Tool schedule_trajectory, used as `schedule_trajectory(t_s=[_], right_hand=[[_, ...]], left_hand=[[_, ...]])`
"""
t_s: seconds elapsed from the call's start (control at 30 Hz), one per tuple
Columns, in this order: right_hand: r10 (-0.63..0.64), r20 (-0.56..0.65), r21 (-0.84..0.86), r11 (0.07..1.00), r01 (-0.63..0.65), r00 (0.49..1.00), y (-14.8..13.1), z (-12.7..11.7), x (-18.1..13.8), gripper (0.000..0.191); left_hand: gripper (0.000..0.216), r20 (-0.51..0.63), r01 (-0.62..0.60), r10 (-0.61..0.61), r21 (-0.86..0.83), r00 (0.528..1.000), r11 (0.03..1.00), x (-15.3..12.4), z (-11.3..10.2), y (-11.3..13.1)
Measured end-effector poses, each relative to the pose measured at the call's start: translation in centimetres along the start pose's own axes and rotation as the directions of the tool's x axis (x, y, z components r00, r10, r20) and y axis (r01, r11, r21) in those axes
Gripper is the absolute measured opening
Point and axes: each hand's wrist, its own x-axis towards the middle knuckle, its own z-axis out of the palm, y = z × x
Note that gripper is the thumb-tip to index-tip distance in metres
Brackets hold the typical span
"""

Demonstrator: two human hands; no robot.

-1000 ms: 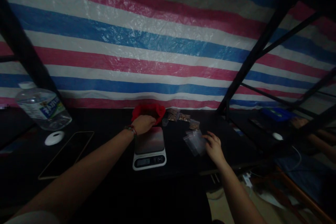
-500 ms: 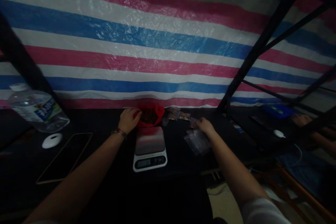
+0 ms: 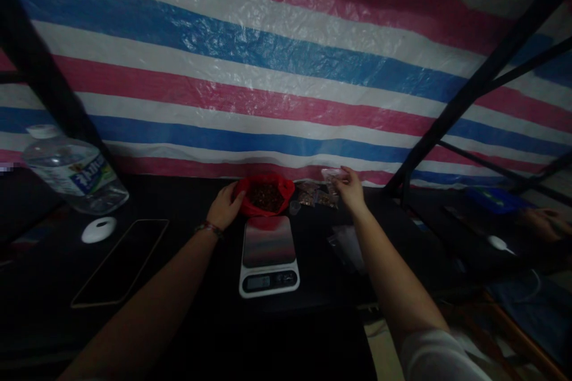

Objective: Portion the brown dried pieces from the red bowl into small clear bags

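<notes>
My left hand grips the left edge of a red bag holding dark brown bits, at the back of the dark table. My right hand is lifted a little and pinches a small clear plastic bag above a row of small filled bags. A white kitchen scale with a steel top sits between my arms, nothing on it. A pile of empty clear bags lies right of the scale, partly behind my right forearm. A tiny clear cup stands beside the red bag.
A large water bottle lies at the left, with a white round object and a dark phone in front of it. A striped tarp hangs behind. Black frame bars rise at right, where another person's hand rests by a white mouse.
My left hand moved from over the bag to its left edge, showing the contents. My right hand left the pile of empty bags and rose toward the back with one small bag.
</notes>
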Motion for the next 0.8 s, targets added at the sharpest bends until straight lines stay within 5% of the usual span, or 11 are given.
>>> schedule_trajectory(t_s=[0.17, 0.33, 0.47, 0.63, 0.73, 0.8], right_hand=[[-0.263, 0.143, 0.323, 0.924, 0.206, 0.954, -8.1, 7.1, -4.4, 0.045], [-0.297, 0.183, 0.397, 0.894, 0.206, 0.937, -11.0, 11.0, -7.7, 0.038], [-0.298, 0.195, 0.457, 0.871, 0.182, 0.934, -10.2, 11.4, -9.4, 0.032], [-0.419, 0.239, 0.377, 0.871, 0.314, 0.876, -9.4, 10.6, -10.8, 0.028], [-0.536, 0.234, 0.306, 0.833, 0.462, 0.811, -9.7, 10.3, -11.3, 0.028], [-0.567, 0.158, 0.264, 0.813, 0.518, 0.809, -9.9, 10.3, -11.5, 0.028]], left_hand=[[0.058, -0.012, 0.007, -0.009, -0.155, 1.0, 0.988, -0.3, 1.2, -0.7], [0.054, -0.153, -0.037, 0.014, -0.146, 0.988, 0.989, -0.1, 1.7, -1.2], [0.044, -0.306, -0.127, 0.121, 0.0, 0.944, 0.992, -0.4, 0.5, 0.0], [0.038, -0.076, -0.361, 0.354, -0.115, 0.932, 0.925, -1.6, -0.7, 2.5], [0.028, -0.019, -0.309, 0.31, -0.138, 0.951, 0.941, -2.2, -0.3, 3.4], [0.024, -0.089, -0.232, 0.221, -0.149, 0.971, 0.961, -2.3, 0.0, 3.6]])
